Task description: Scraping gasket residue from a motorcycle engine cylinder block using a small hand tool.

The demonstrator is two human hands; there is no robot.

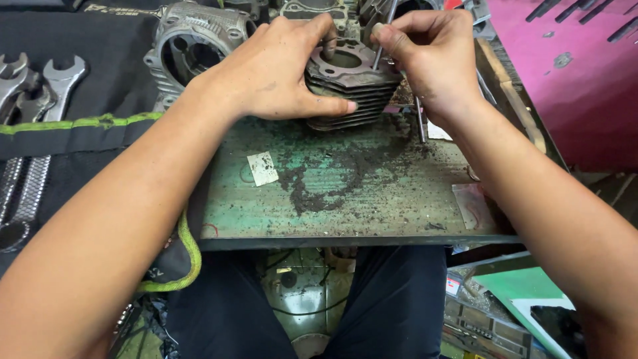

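You have the finned engine cylinder [349, 86] standing on the far part of the green metal bench top [345, 199], its gasket face up and the bore open. Your left hand [279, 66] grasps it around the fins, thumb along the front edge, fingers hooked over the top. Your right hand [428, 56] pinches a thin metal tool [380, 46], a scraper or pick as far as the view shows, with its tip on the top face.

Judging by the dark crumbs and dust [332, 176] spread over the bench in front of the cylinder, a good deal of deposit is already off. The top face looks dull and stained, so I judge the cleaning is partway, not finished; the far side of the face is hidden by your hands.

Counted: one cylinder in hand, one tool, one loose rod [420, 119] standing by your right wrist. One aluminium engine casing [193, 46] sits behind your left hand. At least three spanners [40, 100] lie on the black cloth [86, 133] to the left. One small white paper scrap [262, 167] lies on the bench.
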